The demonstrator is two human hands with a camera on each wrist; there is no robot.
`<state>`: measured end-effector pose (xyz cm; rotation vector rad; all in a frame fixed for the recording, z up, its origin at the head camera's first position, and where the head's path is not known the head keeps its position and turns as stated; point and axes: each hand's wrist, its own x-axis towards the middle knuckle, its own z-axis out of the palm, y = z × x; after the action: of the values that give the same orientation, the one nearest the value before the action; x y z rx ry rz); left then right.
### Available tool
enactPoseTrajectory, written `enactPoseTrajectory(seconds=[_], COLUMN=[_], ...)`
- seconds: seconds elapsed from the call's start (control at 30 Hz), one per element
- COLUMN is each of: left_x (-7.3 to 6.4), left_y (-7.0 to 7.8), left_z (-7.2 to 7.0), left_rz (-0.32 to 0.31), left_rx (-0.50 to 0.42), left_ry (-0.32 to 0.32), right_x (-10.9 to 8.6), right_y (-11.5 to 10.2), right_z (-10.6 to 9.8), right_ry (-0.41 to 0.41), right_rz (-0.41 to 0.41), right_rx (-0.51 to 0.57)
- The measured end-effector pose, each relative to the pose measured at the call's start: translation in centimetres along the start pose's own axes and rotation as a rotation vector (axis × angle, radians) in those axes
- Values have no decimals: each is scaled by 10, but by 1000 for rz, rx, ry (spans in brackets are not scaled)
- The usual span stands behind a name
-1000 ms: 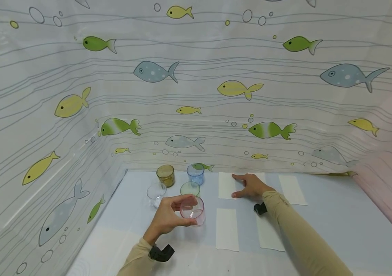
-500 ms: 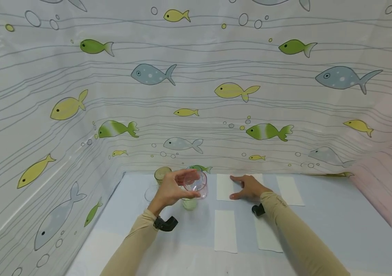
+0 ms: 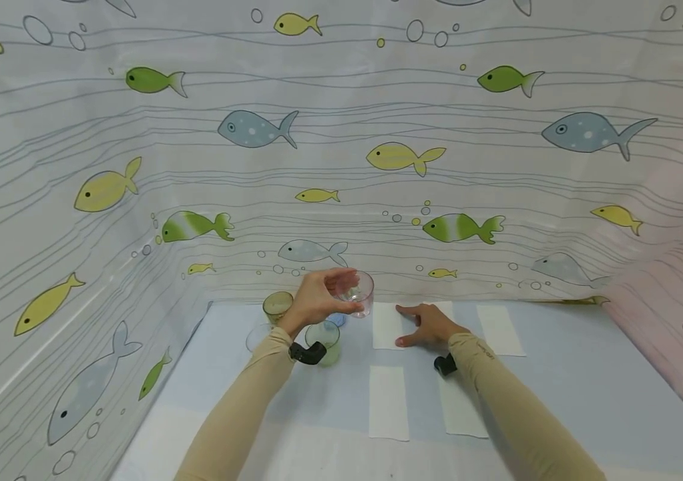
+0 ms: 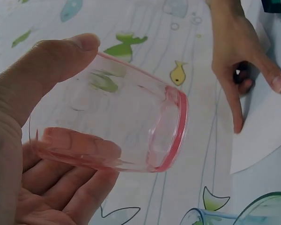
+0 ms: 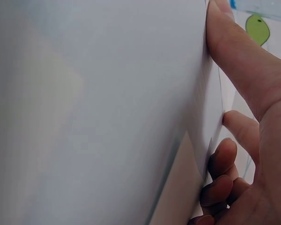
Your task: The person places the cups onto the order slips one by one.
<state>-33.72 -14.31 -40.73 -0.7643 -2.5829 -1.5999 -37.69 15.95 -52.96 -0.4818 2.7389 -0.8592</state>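
A clear pink-tinted glass cup (image 3: 360, 295) is held up off the table by my left hand (image 3: 316, 302). In the left wrist view, the thumb is on one side of the pink cup (image 4: 126, 122) and the fingers on the other; the cup is tilted there. My right hand (image 3: 432, 326) touches a white paper strip (image 3: 384, 327) at the back, thumb and forefinger spread apart at its right part. Its other fingers are curled loosely in the right wrist view and grip nothing. The pink cup is just left of that strip, above the table.
Behind and below the left forearm stand a green cup (image 3: 329, 355), a blue cup (image 3: 336, 319) mostly hidden, an amber cup (image 3: 276, 304) and a clear cup (image 3: 254, 337). Further paper strips lie at front (image 3: 388, 404) and right (image 3: 500, 331). A fish-patterned curtain (image 3: 341, 220) borders the table.
My left hand has carried the pink cup up and away toward the back, slightly right, from in front of the green cup. The right hand stays on the strip.
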Motion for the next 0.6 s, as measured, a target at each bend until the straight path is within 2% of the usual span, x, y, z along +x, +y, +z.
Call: enactPoseTrajectory(seconds=[0.27,0.6], left_x=[29,48], left_y=[-12,-29], left_z=[15,37], left_rz=[-64,-117], left_rx=[-52,-28], left_ry=[-62,-97], right_x=[2,2], right_y=[2,0], right_z=[1,0], right_ry=[-4,-11], right_rz=[29,39], right_rx=[6,-10])
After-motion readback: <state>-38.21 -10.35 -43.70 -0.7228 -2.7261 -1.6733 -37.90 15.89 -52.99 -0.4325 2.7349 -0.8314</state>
